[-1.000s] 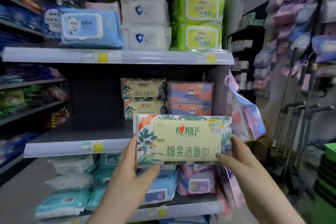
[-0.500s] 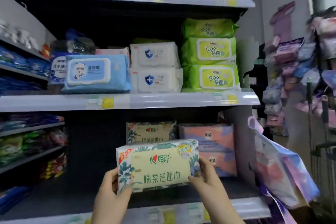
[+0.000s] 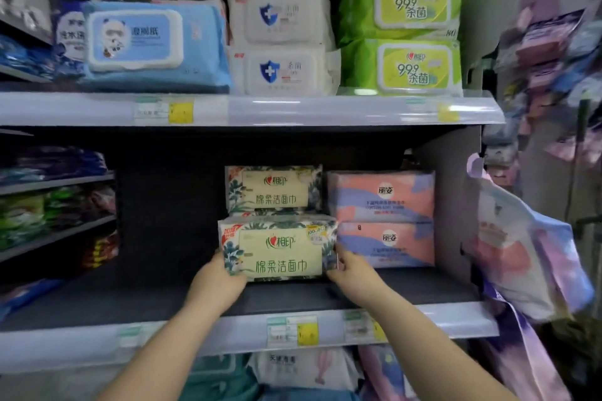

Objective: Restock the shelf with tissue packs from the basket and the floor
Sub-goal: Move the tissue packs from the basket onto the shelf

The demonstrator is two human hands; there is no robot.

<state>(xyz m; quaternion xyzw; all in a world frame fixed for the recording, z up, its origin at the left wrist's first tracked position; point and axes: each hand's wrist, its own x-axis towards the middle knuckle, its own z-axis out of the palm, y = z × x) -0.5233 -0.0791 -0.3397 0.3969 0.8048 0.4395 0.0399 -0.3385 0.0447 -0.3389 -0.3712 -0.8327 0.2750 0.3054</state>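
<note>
My left hand (image 3: 216, 282) and right hand (image 3: 353, 273) clamp fingers on the tissue pack's (image 3: 277, 249) ends, apparently aligning it before matching stock (image 3: 273, 189).

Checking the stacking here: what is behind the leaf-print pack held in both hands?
Behind the held pack, a matching pack shows above it at the back. Anything lower in that stack is covered; only a sliver shows.

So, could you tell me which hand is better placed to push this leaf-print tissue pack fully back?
Slightly the left hand: it grips the leaf-print tissue pack beside open shelf, while the right hand is crowded against the pink packs.
</note>
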